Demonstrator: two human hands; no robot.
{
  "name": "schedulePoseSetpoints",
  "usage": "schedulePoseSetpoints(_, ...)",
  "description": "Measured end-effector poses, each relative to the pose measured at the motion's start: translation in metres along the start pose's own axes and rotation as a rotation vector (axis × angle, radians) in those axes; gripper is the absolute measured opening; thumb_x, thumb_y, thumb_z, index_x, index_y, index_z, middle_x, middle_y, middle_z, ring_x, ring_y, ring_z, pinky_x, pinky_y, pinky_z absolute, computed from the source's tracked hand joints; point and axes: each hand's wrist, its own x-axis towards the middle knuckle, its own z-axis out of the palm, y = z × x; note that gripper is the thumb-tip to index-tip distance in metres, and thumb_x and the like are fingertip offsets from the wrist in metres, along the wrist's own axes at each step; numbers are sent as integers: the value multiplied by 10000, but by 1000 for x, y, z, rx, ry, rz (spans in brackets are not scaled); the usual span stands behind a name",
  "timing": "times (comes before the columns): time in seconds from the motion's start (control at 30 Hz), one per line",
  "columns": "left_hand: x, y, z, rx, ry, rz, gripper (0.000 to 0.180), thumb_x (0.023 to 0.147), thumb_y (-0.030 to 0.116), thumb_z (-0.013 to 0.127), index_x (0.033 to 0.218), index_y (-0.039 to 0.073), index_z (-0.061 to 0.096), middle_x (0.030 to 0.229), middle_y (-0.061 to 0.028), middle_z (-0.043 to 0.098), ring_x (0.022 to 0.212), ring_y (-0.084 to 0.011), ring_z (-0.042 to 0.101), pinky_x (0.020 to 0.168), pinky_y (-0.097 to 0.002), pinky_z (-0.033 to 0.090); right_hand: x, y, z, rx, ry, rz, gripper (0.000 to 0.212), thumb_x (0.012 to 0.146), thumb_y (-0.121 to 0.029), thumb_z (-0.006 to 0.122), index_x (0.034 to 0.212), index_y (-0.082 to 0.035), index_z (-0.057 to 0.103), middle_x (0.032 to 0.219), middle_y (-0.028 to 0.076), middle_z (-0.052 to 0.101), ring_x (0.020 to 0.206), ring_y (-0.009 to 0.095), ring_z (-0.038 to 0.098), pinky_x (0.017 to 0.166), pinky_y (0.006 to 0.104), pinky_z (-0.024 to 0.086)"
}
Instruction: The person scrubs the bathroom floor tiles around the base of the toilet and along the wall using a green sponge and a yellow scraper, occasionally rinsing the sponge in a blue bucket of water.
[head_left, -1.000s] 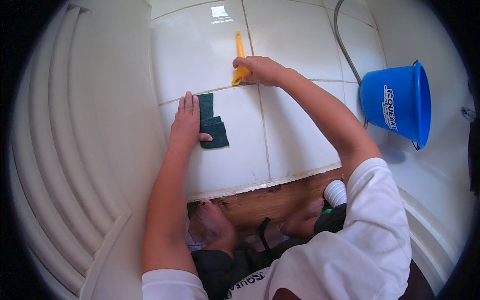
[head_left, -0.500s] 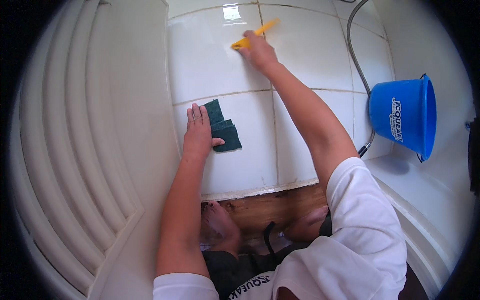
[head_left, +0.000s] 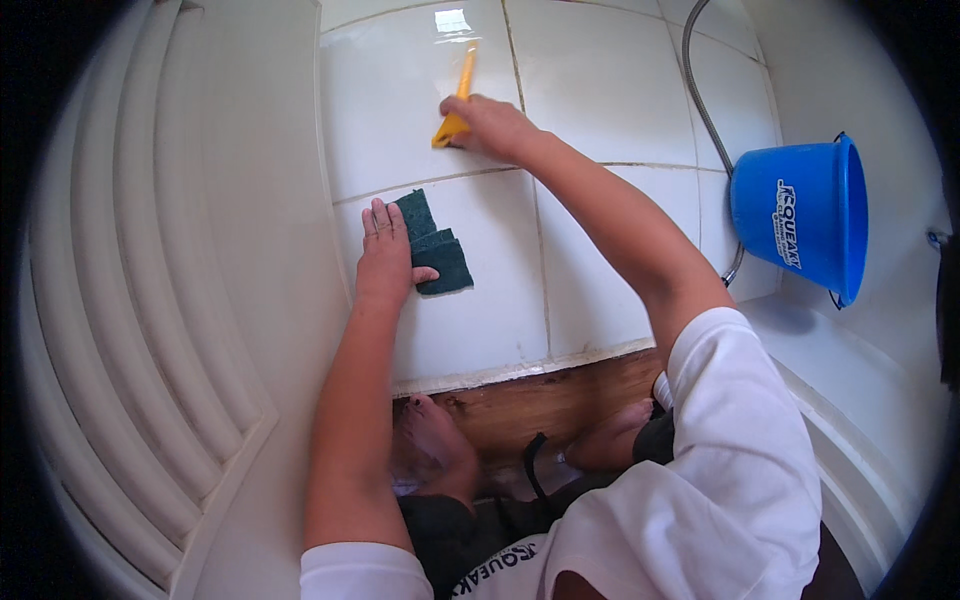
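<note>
My right hand point(head_left: 487, 127) is closed around a yellow scraper point(head_left: 456, 115). Its wide end rests on a white tile, just beyond a grout line, while its narrow handle points away from me. What its blade is like is partly hidden by my fingers. To the near left, my left hand point(head_left: 386, 255) lies flat with fingers stretched out. Its fingers and thumb touch the edges of dark green scouring pads point(head_left: 443, 262), which overlap on the tile.
White floor tiles point(head_left: 610, 80) with brownish grout surround my hands. On the right stands a blue bucket point(head_left: 795, 215) beside a grey flexible hose point(head_left: 697, 90). A slatted, pale door point(head_left: 150, 250) rises along the left. Near my bare feet runs a brown wooden strip point(head_left: 540, 400).
My right hand has come nearer to me and left with the scraper, whose handle has swung from pointing right to pointing away. My left hand stays by the scouring pads.
</note>
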Motion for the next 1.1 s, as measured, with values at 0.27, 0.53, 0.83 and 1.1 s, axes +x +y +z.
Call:
schedulePoseSetpoints(0.27, 4, 2, -5, -8, -27, -5, 1202, 549, 447, 808, 1415, -55, 144, 1486, -263, 127, 1377, -391, 174, 1066, -397, 347, -16, 12, 5, 53, 75, 11, 385, 782, -250, 689, 1112, -167, 509, 970, 135, 613, 936, 323, 614, 790, 430, 484)
schedulePoseSetpoints(0.53, 3, -5, 7, -24, -47, 4, 1203, 550, 418, 822, 1416, -60, 139, 1492, -267, 95, 1384, -402, 139, 1077, -409, 323, -43, 17, -1, -5, -78, 22, 361, 792, -283, 680, 1098, -171, 524, 1007, 124, 623, 946, 318, 608, 785, 419, 483)
schedulePoseSetpoints(0.83, 6, -3, 4, -101, -85, 2, 1165, 616, 417, 803, 1439, -18, 103, 1505, -243, 80, 1393, -394, 109, 1089, -466, 278, -100, 18, -8, -45, -396, -105, 353, 803, -194, 666, 1121, -145, 519, 1018, 107, 616, 948, 290, 594, 833, 384, 462)
schedulePoseSetpoints(1.1, 27, 83, 58, -67, 398, -116, 656, 930, 280, 420, 1441, -30, 149, 1507, -251, 67, 1394, -422, 35, 1114, -544, 48, -211, 91, -34, 123, 169, 427, 388, 801, -216, 670, 1136, -106, 509, 957, 136, 621, 842, 288, 609, 754, 384, 485)
